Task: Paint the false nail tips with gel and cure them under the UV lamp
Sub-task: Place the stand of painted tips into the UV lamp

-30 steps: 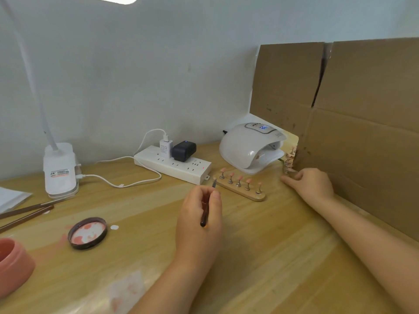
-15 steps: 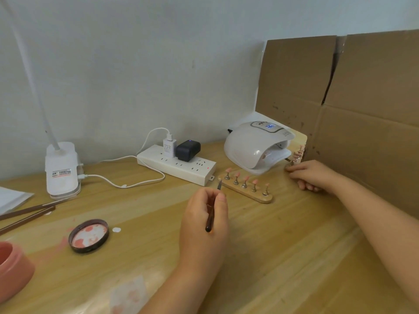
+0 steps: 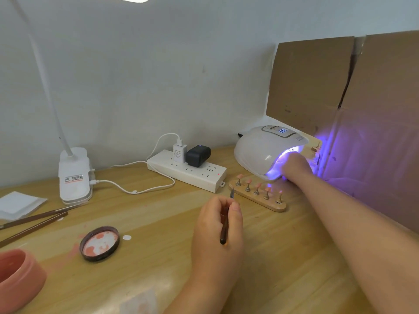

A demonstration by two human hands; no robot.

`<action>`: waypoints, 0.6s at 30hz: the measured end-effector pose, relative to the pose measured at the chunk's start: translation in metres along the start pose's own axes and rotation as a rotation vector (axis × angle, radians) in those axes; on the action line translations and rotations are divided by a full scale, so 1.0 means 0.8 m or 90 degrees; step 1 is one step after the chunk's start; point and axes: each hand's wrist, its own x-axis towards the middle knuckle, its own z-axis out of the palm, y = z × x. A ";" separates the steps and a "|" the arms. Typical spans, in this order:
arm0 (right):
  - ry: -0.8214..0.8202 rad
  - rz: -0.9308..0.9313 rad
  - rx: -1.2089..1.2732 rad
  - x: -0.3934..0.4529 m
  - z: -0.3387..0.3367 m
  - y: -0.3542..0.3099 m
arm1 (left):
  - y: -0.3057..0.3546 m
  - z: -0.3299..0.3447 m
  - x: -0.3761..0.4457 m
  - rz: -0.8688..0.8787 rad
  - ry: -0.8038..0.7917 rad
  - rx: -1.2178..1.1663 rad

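On wooden desk (image 3: 140, 288) against grey wall, cardboard right of lit UV lamp (image 3: 260, 152), right hand (image 3: 294, 165) at its mouth, grip unclear, nail tips (image 3: 258, 185) on stand before lamp, left hand (image 3: 216, 225) pinching brush (image 3: 225, 230), power strip (image 3: 188, 169) left of lamp.

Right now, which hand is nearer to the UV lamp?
The right hand: it reaches into the lit opening of the UV lamp. The left hand holds a brush over the desk, nearer the person, apart from the lamp.

Wooden table (image 3: 158, 279) bears power strip (image 3: 187, 172), UV lamp (image 3: 260, 150), nail stand (image 3: 258, 199).
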 end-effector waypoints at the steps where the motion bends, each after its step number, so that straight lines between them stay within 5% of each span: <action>1: 0.013 0.009 0.016 0.001 0.002 0.001 | 0.000 0.000 0.001 0.000 0.001 0.001; 11: 0.260 -0.034 -0.004 -0.035 -0.019 0.078 | 0.001 0.000 0.003 -0.019 -0.007 -0.015; 18: 0.223 -0.008 -0.083 -0.055 -0.020 0.103 | 0.004 -0.003 0.001 -0.020 -0.007 0.023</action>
